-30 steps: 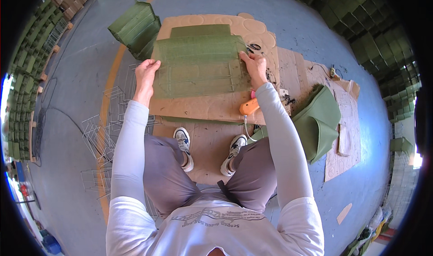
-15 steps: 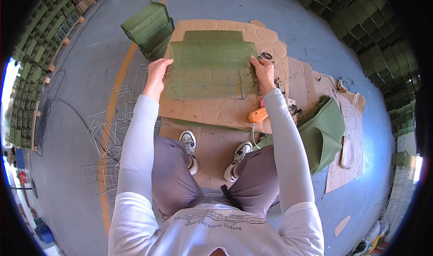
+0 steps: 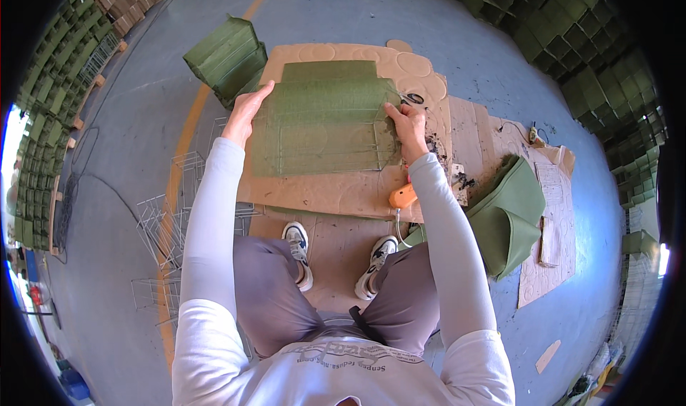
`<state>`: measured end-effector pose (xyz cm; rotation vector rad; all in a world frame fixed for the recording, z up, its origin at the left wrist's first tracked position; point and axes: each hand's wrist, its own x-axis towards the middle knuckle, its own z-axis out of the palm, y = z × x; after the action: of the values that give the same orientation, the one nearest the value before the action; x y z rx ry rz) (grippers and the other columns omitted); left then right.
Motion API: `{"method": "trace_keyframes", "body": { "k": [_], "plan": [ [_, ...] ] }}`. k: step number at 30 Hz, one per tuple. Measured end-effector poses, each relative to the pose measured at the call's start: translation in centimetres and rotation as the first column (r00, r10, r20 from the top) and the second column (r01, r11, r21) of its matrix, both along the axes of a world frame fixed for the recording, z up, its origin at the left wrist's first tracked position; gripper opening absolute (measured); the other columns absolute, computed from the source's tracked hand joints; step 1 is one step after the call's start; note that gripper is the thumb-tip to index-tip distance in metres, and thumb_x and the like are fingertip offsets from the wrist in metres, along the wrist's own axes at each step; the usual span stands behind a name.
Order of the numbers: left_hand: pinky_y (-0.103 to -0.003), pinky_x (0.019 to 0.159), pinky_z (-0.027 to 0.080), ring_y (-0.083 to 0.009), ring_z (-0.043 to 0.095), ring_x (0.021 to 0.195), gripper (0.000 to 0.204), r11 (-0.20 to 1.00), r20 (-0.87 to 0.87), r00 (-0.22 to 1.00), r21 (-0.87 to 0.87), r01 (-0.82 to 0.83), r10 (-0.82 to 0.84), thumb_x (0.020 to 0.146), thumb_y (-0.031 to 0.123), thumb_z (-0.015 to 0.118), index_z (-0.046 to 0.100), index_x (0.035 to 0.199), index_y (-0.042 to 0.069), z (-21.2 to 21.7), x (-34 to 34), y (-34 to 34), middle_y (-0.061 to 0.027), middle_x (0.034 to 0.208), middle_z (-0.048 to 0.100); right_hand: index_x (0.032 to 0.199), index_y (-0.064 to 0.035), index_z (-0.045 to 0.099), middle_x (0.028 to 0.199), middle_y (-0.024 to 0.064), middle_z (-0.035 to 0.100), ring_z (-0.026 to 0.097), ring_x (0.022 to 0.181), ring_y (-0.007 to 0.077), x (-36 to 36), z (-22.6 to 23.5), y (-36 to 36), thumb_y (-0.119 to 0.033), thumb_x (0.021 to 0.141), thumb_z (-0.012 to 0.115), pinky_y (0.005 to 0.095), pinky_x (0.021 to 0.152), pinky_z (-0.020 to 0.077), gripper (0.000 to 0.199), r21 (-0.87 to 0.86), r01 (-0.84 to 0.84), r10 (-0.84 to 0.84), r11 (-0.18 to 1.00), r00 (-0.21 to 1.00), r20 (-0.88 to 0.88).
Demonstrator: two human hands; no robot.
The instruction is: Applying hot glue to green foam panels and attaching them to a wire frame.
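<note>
A green felt sheet [image 3: 321, 120] with a wire frame [image 3: 343, 145] over it is shown lying flat on a cardboard board [image 3: 343, 188] on the floor [image 3: 143, 120], just beyond the shoes [image 3: 336, 252] of a squatting person. The left hand [image 3: 245, 111] is laid flat, fingers spread, on the left edge of the sheet. The right hand [image 3: 407, 124] is pressed on the right edge, its fingers curled at the wire; whether the wire is pinched cannot be told. The hands are held well apart, one at each side. An orange tool [image 3: 402, 196] is seen near the right forearm, on the near edge of the board. A stack of folded green felt [image 3: 225, 56] stands far left, just beside the board. A loose green felt piece [image 3: 511, 213] is draped at the right. Bare wire frames [image 3: 168, 220] lie on the floor at the near left.
</note>
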<state>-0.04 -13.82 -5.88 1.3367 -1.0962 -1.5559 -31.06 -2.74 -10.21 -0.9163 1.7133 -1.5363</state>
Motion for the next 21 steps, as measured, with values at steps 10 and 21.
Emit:
{"method": "trace_keyframes", "body": {
  "k": [10,21],
  "plan": [
    [-0.035,0.071,0.049,-0.0191,0.061,0.079,0.017,0.996,0.0,0.999,0.073,0.046,-0.046,0.075,0.012,0.067,0.064,0.089,0.002,-1.8,-0.7,-4.1,-0.0085,0.088,0.064,0.081,-0.0008,0.063,0.068,0.0004,0.06,0.053,0.055,0.0068,-0.1,-0.1,0.3,-0.019,0.083,0.065,0.0236,0.05,0.043,0.018,0.022,-0.076,0.074,0.997,0.994,0.079],
    [-0.034,0.073,0.049,-0.0188,0.061,0.082,0.02,0.997,-0.097,0.995,0.073,-0.01,0.017,0.077,0.014,0.067,0.065,0.094,0.003,-3.7,-0.2,-4.3,-0.0082,0.092,0.065,0.086,-0.0015,0.063,0.07,-0.0004,0.057,0.047,0.057,0.0071,-1.0,1.3,1.2,-0.037,0.088,0.058,0.0243,0.05,0.0373,0.036,0.059,0.015,-0.035,0.998,0.935,0.353]
  ]
}}
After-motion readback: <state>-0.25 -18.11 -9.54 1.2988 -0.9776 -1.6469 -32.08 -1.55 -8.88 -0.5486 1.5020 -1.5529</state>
